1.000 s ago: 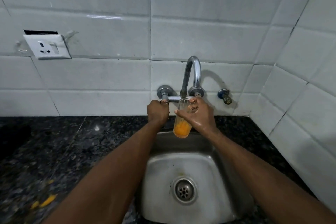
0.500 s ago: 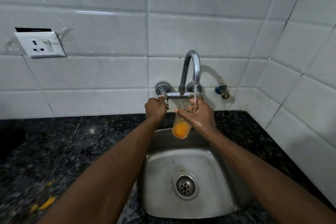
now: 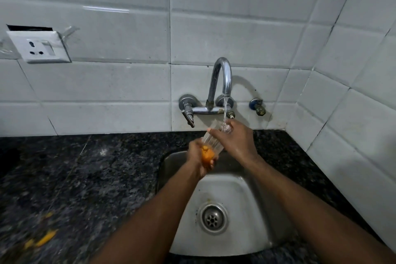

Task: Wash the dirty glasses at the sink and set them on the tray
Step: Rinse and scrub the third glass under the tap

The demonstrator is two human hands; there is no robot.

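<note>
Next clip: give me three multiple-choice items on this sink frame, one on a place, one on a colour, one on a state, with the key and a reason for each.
1. Where is the glass?
A. On the counter beside the socket
B. Held over the sink under the tap spout
C. Lying on the drain

2. What colour is the residue in the bottom of the glass?
A. Green
B. Purple
C. Orange

3. What is the tap doing?
A. Running
B. Off and dry
C. Detached from the wall

Key:
1 B, the left hand grips its lower end and the right hand its mouth end, tilted above the sink.
2 C, orange pulp shows through the glass by the left hand.
3 A, a stream of water drops from the spout to the glass mouth.
</note>
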